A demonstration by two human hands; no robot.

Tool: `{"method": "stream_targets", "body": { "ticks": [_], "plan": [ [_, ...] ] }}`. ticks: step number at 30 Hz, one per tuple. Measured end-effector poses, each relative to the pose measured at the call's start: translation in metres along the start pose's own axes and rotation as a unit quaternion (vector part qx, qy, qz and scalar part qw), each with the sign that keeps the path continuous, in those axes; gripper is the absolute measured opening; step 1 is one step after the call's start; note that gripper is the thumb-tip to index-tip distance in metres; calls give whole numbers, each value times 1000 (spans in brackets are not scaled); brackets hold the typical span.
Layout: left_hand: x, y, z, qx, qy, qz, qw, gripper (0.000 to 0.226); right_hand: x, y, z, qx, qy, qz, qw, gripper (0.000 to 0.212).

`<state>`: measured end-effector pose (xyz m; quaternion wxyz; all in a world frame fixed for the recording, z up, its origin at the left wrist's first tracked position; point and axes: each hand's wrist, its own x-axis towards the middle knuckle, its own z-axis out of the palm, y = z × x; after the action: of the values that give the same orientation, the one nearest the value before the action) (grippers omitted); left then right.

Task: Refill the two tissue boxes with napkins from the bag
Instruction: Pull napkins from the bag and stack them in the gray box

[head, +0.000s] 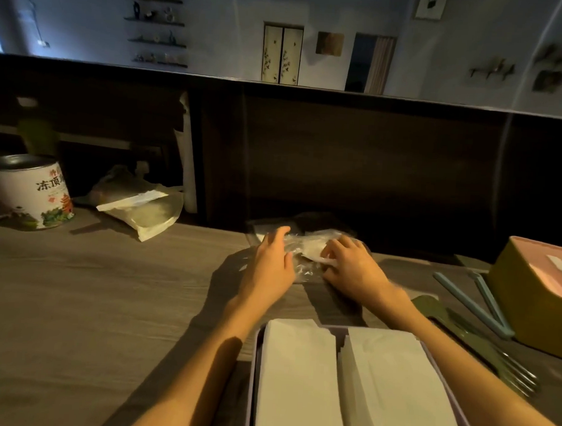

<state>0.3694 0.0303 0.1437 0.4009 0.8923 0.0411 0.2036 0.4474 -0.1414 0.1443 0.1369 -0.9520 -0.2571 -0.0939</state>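
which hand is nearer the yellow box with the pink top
Right. The right hand rests on the clear bag, on the side toward the yellow box. The left hand is on the bag's far side, farther from it.
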Motion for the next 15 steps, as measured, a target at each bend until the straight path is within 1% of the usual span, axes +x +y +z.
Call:
{"method": "stream_targets", "body": {
  "ticks": [1, 3, 5, 6, 7, 10, 13, 15],
  "plan": [
    [-1, 0, -1, 5, 10, 8, 1000, 46, -7, 2, 4, 26, 25, -8, 999, 29],
    [-4, 1, -2, 17, 25, 21, 999, 28, -21, 4, 8, 66, 60, -19, 996, 18],
    [-4, 2, -2, 40, 17, 34, 998, 14, -26, 4, 9, 66, 70, -38, 995, 16],
    [-3, 1, -1, 63, 2, 36, 997, 10, -24, 2, 9, 62, 72, -52, 994, 17],
    [-3, 1, 0, 88, -14, 34, 995, 10, -22, 1, 9, 56, 74, -66, 993, 20],
    [0, -1, 4, 150, -39, 6, 988, 35, -9, -4, 11, 18, 70, -97, 993, 32],
    [1, 0, 3, 188, -11, -27, 982, 62, 6, -7, 7, -23, 47, -86, 995, 43],
    [3, 1, 2, 206, 14, -35, 978, 78, 14, -15, 2, -39, 9, -82, 996, 55]
  ]
}}
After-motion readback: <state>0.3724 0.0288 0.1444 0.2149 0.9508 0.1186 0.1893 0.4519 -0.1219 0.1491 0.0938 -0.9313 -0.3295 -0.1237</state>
